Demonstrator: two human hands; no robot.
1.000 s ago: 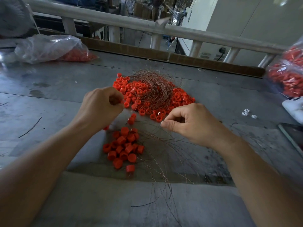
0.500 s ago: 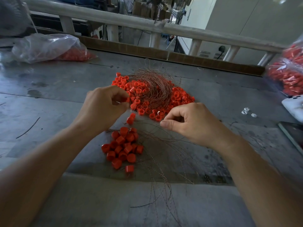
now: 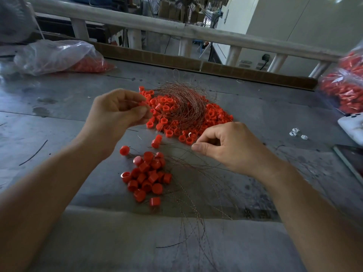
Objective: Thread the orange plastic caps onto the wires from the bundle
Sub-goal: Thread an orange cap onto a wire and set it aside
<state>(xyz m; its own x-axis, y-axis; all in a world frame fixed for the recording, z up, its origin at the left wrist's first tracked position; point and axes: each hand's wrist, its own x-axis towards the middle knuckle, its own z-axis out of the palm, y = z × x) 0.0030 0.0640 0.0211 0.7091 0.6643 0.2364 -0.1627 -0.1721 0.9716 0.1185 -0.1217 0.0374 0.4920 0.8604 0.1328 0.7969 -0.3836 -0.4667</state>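
A large pile of loose orange caps (image 3: 212,116) lies mid-table with a tangled bundle of thin copper wires (image 3: 184,103) on top of it. Nearer me sits a smaller heap of orange caps (image 3: 147,177) with wires trailing from them toward the table's front edge. My left hand (image 3: 115,116) is raised left of the big pile and pinches one orange cap (image 3: 143,104) at its fingertips. My right hand (image 3: 229,146) hovers low just in front of the pile, thumb and forefinger pinched together on a thin wire that is barely visible.
A clear plastic bag (image 3: 59,55) with orange caps lies at the back left, another bag of caps (image 3: 345,89) at the right edge. Small white clips (image 3: 296,133), a white device (image 3: 353,126) and a dark flat panel (image 3: 351,160) lie at the right. A railing (image 3: 176,30) runs behind the table.
My left hand has lifted up and away from the table with the cap in its fingertips. My right hand has stayed nearly still.
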